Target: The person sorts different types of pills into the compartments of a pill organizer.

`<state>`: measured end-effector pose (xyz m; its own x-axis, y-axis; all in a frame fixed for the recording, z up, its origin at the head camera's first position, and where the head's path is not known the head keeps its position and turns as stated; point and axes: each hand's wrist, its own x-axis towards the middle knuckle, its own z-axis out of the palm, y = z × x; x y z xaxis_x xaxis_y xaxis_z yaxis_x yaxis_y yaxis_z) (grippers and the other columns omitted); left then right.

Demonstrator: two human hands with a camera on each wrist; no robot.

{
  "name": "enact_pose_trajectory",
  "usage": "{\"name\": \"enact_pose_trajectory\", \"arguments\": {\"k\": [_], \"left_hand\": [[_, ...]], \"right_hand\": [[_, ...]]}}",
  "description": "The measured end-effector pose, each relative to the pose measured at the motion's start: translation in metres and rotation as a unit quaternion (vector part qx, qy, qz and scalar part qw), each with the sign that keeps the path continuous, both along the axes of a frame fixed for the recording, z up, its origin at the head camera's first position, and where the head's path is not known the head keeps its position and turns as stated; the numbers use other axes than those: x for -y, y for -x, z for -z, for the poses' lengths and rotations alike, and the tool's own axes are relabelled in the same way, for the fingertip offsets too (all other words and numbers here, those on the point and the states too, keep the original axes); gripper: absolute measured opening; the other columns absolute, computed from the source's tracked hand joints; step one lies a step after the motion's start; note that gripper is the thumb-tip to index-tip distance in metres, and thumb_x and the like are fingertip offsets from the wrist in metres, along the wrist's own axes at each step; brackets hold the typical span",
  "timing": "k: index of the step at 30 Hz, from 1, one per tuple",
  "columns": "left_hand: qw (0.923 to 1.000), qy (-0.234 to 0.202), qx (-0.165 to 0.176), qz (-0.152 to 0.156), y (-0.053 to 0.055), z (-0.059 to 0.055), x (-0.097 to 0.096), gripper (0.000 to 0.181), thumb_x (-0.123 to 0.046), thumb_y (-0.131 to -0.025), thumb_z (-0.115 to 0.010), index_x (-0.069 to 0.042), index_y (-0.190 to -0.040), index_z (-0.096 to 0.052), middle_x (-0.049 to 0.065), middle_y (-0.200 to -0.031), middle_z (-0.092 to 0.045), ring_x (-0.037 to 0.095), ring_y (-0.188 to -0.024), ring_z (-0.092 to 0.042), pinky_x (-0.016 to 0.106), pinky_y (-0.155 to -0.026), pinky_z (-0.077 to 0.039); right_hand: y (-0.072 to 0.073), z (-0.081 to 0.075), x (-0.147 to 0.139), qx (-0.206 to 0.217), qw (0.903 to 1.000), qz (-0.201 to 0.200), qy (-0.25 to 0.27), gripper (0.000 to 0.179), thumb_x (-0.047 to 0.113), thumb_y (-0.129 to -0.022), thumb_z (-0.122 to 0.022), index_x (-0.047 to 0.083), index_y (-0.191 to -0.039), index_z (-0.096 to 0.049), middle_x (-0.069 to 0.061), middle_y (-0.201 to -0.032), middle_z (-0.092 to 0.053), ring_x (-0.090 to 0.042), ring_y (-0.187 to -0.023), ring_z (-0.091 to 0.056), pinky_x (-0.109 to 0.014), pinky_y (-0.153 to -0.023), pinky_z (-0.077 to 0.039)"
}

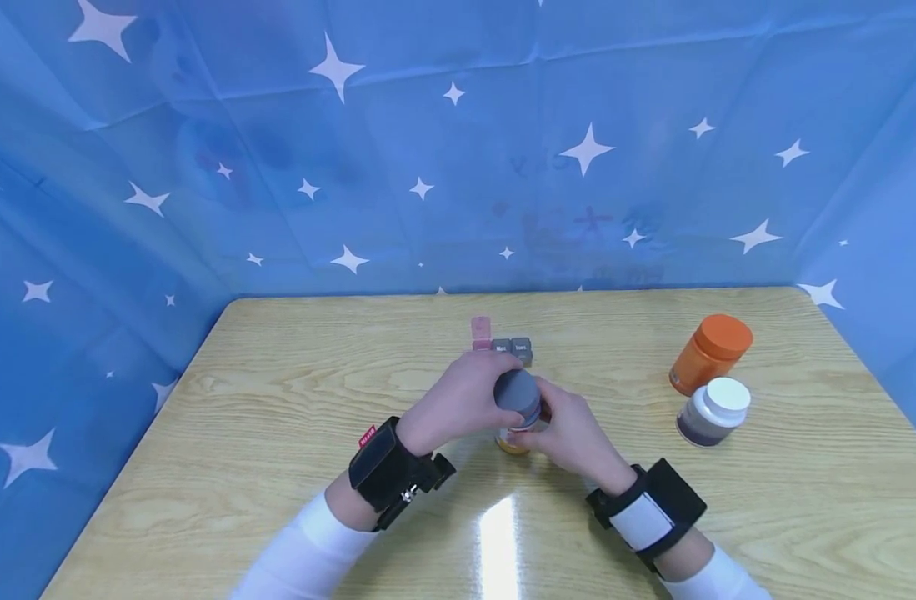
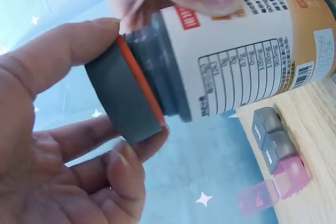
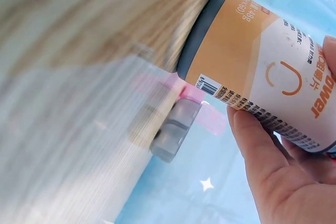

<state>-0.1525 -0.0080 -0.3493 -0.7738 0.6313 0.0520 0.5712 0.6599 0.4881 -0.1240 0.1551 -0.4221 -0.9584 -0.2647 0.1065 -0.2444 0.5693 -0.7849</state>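
A supplement bottle (image 2: 236, 61) with a white and orange label stands over the table in the middle. My left hand (image 1: 461, 398) grips its dark grey cap (image 2: 113, 87), thumb on one side and fingers on the other. In the left wrist view the cap sits tilted at the bottle's mouth, and the dark neck (image 2: 152, 61) shows below its orange rim. My right hand (image 1: 576, 432) holds the bottle's body, thumb and fingers on opposite sides of the label. Just behind the hands lies a small pill organizer (image 1: 521, 350) with grey compartments and a pink one, whose pink lid (image 1: 481, 327) is raised.
To the right on the wooden table (image 1: 277, 367) stand an orange bottle (image 1: 708, 354) and, just in front of it, a white-capped jar (image 1: 715, 410) with a dark lower part. A blue star-printed cloth (image 1: 397, 150) hangs behind the table and at both sides.
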Motion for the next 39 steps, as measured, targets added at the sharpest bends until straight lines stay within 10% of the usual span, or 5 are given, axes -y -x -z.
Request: {"name": "enact_pose_trajectory", "arguments": {"k": [22,39], "left_hand": [[0.9965,0.078,-0.029,-0.013,-0.008,-0.006,-0.011,0.047,-0.028,-0.077,-0.072,-0.005,-0.116,-0.058,0.005,-0.098,-0.062,0.012,-0.076,-0.052,0.019,-0.062,-0.042],[0.9992,0.004,-0.004,-0.04,-0.007,0.01,-0.006,0.047,-0.03,-0.074,-0.077,-0.007,-0.112,-0.062,0.005,-0.1,-0.067,0.013,-0.082,-0.06,0.022,-0.069,-0.047]], "right_hand": [[0.0,-0.001,0.001,0.019,0.9995,0.019,-0.016,0.053,0.013,-0.071,-0.076,0.006,-0.12,-0.055,-0.011,-0.113,-0.065,-0.023,-0.102,-0.062,-0.037,-0.085,-0.052],[0.001,0.0,0.001,0.025,0.9995,0.016,-0.007,0.052,0.012,-0.071,-0.076,0.006,-0.119,-0.056,-0.011,-0.114,-0.065,-0.026,-0.106,-0.061,-0.037,-0.087,-0.051]]}}
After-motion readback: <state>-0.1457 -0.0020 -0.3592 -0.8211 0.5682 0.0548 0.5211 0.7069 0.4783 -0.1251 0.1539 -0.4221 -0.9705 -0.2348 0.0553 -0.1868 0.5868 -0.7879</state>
